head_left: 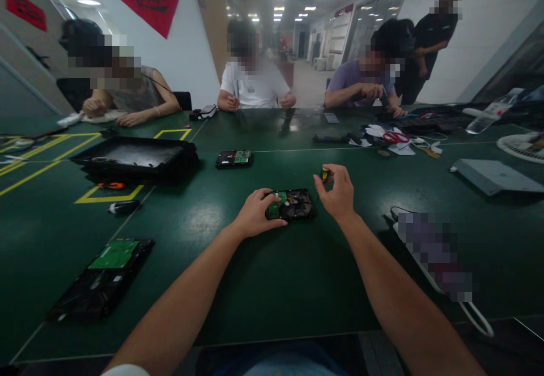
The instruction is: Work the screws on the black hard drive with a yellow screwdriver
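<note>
A black hard drive with a green circuit board lies flat on the green table in front of me. My left hand grips its left end, the thumb along the near edge and fingers over the board. To the right of the drive, my right hand is raised and pinches a small screwdriver with a yellow and black handle. Its shaft is too thin and dim to make out clearly. Behind, a second hard drive lies apart, and another rests at the near left.
A stack of black trays stands at the left, with a dark tool before it. At right are a phone-like device with a strap, a grey box, a clear bottle and cluttered cables. Several people sit or stand across the table.
</note>
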The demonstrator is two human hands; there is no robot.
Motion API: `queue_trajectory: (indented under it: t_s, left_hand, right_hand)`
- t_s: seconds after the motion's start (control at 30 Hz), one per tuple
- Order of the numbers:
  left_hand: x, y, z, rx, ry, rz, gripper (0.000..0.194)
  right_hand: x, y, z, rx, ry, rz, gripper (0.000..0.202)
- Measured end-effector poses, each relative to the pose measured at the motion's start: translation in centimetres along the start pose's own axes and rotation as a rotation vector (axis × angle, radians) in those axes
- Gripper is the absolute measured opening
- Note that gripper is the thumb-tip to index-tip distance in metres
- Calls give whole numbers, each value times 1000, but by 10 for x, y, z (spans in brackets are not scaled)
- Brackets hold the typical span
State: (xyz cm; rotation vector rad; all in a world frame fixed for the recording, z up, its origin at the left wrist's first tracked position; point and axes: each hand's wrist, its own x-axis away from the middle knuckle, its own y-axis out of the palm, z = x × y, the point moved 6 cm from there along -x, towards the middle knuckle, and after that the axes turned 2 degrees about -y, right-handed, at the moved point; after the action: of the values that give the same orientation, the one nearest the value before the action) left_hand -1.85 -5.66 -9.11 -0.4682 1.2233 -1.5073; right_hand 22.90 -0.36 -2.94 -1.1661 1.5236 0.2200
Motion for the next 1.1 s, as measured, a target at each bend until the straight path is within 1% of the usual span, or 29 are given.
queue_trajectory:
  t_s: [0.1, 0.23, 0.33, 0.5, 0.67, 0.77, 0.83, 0.93, 1.0, 1.1]
  left_hand:
    - [1, 0, -3, -6, -39, -5, 78]
    - [4, -2, -2, -7, -17, -42, 71]
    - [5, -2, 0, -25, -17, -35, 69]
    - [3, 0, 1, -30, -41, 10, 70]
    - [4, 1, -1, 11, -17, -38, 79]
    - [5, -1, -3, 32, 4, -57, 75]
    - [6, -3, -4, 40, 13, -61, 71]
    - [5, -3, -2, 49, 35, -79, 71]
    - [5, -3, 2, 57, 57, -97, 71]
    - [5, 0, 8, 69, 92, -124, 71]
  right_hand:
    - [1, 2, 1, 21, 24, -8, 39]
    - [2, 3, 6, 66, 72, 7, 46]
    - [1, 2, 8, 94, 92, 9, 50]
    - [1, 1, 6, 111, 81, 5, 47]
    - [3, 4, 11, 93, 154, -3, 55]
    - [2, 0, 14, 58, 181, 39, 55]
    - [1, -4, 11, 12, 158, 94, 56]
    - [-1, -9, 2, -81, 116, 158, 61]
    - [0, -7, -4, -146, 118, 156, 63]
    - [4, 2, -12, -214, 121, 116, 60]
